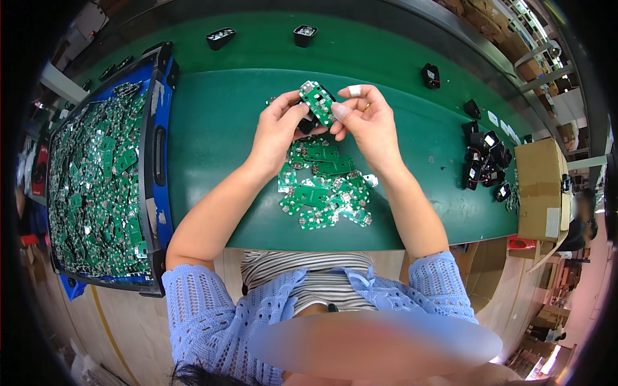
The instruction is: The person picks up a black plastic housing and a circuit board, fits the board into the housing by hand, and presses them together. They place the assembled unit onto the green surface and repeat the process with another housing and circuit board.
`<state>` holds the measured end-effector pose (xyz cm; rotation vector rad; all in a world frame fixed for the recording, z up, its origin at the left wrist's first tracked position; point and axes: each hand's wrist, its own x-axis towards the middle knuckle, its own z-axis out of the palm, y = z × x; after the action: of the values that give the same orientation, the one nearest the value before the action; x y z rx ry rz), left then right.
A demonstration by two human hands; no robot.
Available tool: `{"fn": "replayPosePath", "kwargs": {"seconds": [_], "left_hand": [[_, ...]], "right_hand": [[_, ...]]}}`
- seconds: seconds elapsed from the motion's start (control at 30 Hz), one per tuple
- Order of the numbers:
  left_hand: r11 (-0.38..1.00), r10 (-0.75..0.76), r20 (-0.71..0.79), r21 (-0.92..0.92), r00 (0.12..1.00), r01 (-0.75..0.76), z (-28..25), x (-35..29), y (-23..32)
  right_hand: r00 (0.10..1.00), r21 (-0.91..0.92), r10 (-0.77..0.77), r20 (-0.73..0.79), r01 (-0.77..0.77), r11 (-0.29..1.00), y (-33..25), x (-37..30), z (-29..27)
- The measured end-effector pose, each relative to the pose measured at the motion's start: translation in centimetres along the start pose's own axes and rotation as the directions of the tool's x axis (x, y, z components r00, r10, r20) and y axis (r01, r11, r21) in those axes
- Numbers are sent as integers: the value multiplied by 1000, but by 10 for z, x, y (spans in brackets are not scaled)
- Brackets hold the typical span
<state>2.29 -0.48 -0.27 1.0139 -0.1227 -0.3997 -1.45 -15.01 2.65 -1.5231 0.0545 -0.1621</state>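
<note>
A green circuit board (318, 101) is held up over the middle of the bench. My right hand (367, 119), with white tape on two fingertips and a ring, pinches the board's right edge. My left hand (281, 125) is closed round a black plastic housing (308, 123) just beneath the board, its thumb beside the board's left edge. The board covers most of the housing, so I cannot tell whether it sits inside it. Below my hands lies a loose pile of green circuit boards (314, 195) on the green bench mat (219, 135).
A blue crate (161, 138) heaped with circuit boards stands at the left. Black housings with wires (487, 157) are piled at the right, next to a cardboard box (541, 190). Along the far green strip stand two black housings (305, 35) and, further right, another one (430, 76).
</note>
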Motion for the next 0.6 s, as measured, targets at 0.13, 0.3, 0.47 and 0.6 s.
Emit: {"fn": "replayPosePath", "kwargs": {"seconds": [0.13, 0.3, 0.47, 0.6], "left_hand": [[999, 15, 45, -33, 999, -14, 5, -3, 0], [952, -102, 16, 292, 995, 93, 2, -7, 5], [936, -75, 13, 345, 997, 66, 7, -8, 1], [901, -130, 46, 422, 990, 99, 10, -12, 4]], "right_hand": [[1000, -59, 16, 0, -16, 998, 2, -2, -4], [918, -680, -395, 42, 316, 661, -3, -12, 3], [861, -644, -494, 120, 446, 622, 9, -4, -2], [924, -456, -356, 137, 378, 806, 6, -6, -1]]}}
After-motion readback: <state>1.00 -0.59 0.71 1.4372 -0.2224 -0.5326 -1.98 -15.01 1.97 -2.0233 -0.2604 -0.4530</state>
